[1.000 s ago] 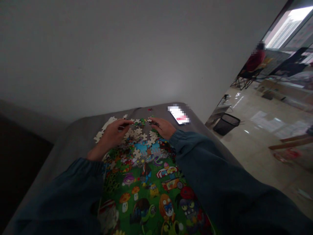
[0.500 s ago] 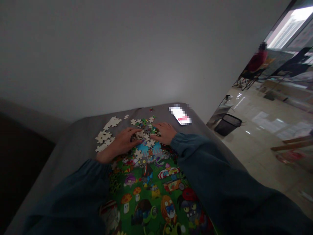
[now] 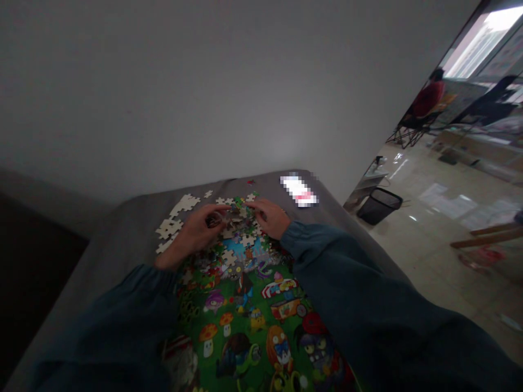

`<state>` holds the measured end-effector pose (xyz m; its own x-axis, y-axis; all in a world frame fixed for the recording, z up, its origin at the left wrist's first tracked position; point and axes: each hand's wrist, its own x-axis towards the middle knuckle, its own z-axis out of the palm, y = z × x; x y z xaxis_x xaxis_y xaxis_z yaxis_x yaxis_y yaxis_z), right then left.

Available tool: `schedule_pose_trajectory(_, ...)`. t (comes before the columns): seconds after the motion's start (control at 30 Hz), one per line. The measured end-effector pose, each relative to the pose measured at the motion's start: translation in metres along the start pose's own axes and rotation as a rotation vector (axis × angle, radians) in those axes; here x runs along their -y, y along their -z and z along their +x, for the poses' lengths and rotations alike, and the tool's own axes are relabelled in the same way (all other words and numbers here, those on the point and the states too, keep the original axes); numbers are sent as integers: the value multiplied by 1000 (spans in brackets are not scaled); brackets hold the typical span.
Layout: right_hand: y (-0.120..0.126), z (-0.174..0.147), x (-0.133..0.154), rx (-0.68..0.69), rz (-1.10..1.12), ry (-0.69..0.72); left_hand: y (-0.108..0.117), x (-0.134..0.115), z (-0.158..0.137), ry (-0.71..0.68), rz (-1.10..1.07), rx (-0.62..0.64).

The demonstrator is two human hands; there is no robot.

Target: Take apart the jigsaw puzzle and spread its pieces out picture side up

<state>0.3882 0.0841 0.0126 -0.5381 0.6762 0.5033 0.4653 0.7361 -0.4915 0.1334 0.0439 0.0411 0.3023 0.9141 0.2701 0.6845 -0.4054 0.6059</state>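
Observation:
My left hand (image 3: 200, 227) is curled around several loose jigsaw pieces (image 3: 215, 219), its thumb and fingers bent about them. Facing it, my right hand (image 3: 273, 219) has its fingers bent in and closed on pieces at the other side of the same small heap (image 3: 237, 218). Some pieces between the hands lie tilted, and the exact ones gripped are partly hidden by my fingers. Below the hands, a colourful jigsaw picture (image 3: 241, 294) with cartoon plants and zombies stretches towards me. A few pieces with pale backs (image 3: 229, 257) lie on its upper part.
More pale pieces (image 3: 183, 206) lie to the left on the grey cloth-covered table (image 3: 131, 234). A lit phone (image 3: 299, 190) rests at the back right. Behind stands a wall (image 3: 204, 98). On the floor to the right are a black wire bin (image 3: 379, 207) and, farther off, a seated person (image 3: 428, 99).
My fingers have curled inwards, from lying spread over the heap to closing around pieces. Pieces between the hands have shifted and tilted. The view has moved slightly.

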Motion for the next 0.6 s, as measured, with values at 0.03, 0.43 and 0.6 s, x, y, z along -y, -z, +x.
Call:
schedule_pose_trajectory(0.03, 1, 1, 0, -26, -6, -9, 3, -1, 1, 6, 11, -36)
schedule_pose_trajectory(0.43, 25, -6, 12, 233, -437, -401, -3, 16, -2, -6, 236, 134)
schedule_pose_trajectory(0.6, 23, -6, 9, 285, -279, -341, -6, 15, -1, -16, 222, 206)
